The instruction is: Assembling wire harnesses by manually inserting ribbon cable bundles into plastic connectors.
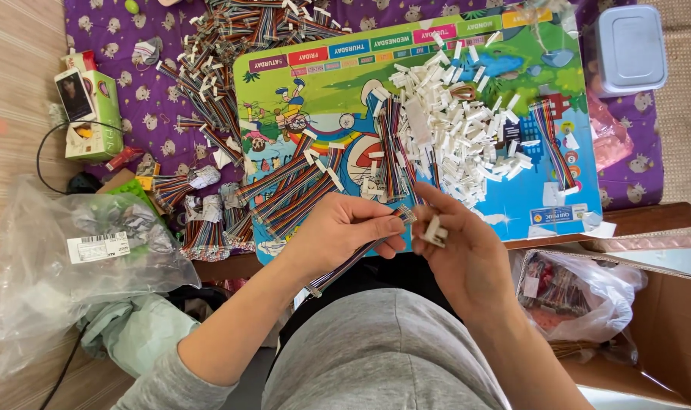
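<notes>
Left hand: closed on ribbon cable, long axis slanting down-left toward body. Right hand: pinched white connector, just right of cable tip. Connector pile beyond hands on surface.

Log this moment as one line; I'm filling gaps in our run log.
left hand: holds ribbon cable | right hand: holds white connector | connector pile on board

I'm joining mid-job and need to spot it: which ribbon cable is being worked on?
Start at the colourful cartoon board and come down past its near edge. The left hand pinches one rainbow ribbon cable slanting towards the lap. Unlike the piled cables, it is off the board.
</notes>
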